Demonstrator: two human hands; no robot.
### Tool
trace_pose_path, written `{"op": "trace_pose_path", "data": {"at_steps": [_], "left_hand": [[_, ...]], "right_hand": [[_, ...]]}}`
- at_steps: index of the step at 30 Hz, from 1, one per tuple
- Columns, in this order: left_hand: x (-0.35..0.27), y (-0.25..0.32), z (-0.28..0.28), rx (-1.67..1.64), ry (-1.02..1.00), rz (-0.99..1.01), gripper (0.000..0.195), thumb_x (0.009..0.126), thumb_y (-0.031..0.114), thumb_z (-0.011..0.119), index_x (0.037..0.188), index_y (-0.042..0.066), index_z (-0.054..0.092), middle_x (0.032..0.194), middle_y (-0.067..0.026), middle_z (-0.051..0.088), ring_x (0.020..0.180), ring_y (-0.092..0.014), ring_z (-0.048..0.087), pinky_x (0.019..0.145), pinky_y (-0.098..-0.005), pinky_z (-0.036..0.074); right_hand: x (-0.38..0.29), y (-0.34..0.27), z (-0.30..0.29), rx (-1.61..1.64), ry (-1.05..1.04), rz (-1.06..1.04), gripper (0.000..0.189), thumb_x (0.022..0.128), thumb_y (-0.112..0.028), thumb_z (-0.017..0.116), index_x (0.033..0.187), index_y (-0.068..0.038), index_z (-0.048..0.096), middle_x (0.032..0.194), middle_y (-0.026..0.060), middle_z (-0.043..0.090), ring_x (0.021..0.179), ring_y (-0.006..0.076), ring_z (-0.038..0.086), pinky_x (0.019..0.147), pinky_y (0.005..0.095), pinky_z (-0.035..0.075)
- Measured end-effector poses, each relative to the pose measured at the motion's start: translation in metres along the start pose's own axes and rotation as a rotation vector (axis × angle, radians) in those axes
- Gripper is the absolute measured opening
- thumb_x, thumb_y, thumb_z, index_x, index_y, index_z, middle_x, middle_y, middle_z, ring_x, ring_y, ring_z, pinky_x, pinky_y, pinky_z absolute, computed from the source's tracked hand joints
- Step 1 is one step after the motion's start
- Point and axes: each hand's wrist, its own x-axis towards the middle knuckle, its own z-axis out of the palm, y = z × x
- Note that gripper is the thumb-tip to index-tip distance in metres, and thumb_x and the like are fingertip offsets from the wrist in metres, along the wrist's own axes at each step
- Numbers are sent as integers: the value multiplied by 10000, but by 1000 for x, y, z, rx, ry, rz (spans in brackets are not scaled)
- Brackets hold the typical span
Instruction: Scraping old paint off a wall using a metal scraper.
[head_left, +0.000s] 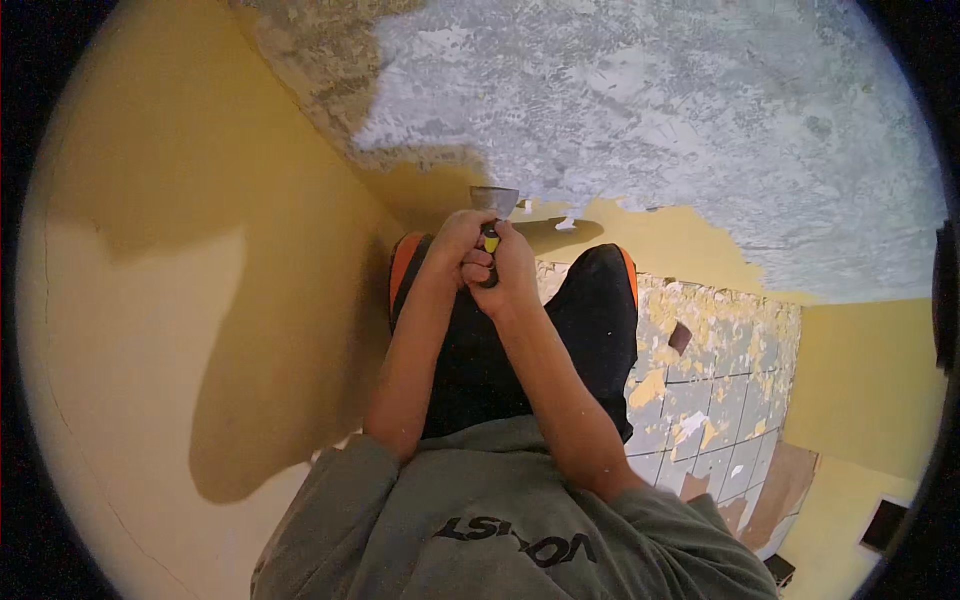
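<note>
A wide-bladed scraper (494, 199) is held in front of me, its blade pointing away towards the wall. My right hand (516, 262) wraps around its black and yellow handle (491, 244). Beside it, my left hand (463, 244) grips the same handle, with fingers near the base of the blade. The blade's edge lies close to the border between yellow paint (667, 232) and the bared grey-white wall surface (637, 112). Whether it touches the wall I cannot tell. Loose paint flakes (566, 223) hang just right of the blade.
A yellow side wall (150, 172) stands close on my left, meeting the scraped wall in a corner. Paint chips (649, 388) litter the grey tiled floor (686, 401) to my right. A brown fragment (680, 338) lies among them. Another yellow wall (862, 382) rises further right.
</note>
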Motion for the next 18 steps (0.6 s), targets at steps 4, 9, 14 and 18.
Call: {"op": "trace_pose_path", "data": {"at_steps": [4, 9, 14, 18], "left_hand": [[5, -19, 2, 150, 127, 497, 229, 813, 267, 538, 710, 73, 471, 517, 14, 315, 362, -123, 371, 285, -275, 239], [4, -10, -15, -103, -118, 120, 226, 823, 266, 539, 707, 79, 488, 556, 9, 371, 382, -106, 370, 315, -272, 280], [-18, -22, -4, -7, 36, 505, 210, 840, 248, 517, 718, 80, 486, 566, 10, 370, 335, -92, 314, 277, -258, 226], [-32, -3, -2, 29, 30, 94, 191, 837, 275, 530, 745, 108, 526, 535, 32, 377, 327, -80, 312, 272, -233, 217]], "right_hand": [[-39, 3, 30, -132, 109, -50, 204, 949, -248, 350, 837, -101, 435, 621, 18, 433, 399, 83, 351, 301, 201, 251], [-6, 7, 6, 31, 9, 31, 191, 952, -264, 358, 885, -97, 423, 660, 26, 444, 399, 93, 351, 319, 215, 242], [-44, 21, 16, -158, 31, -86, 179, 957, -259, 334, 908, -111, 422, 669, 22, 440, 412, 92, 363, 314, 213, 243], [-31, 17, 18, -58, -4, -30, 187, 959, -268, 330, 915, -117, 431, 685, 25, 453, 407, 95, 373, 305, 215, 251]]}}
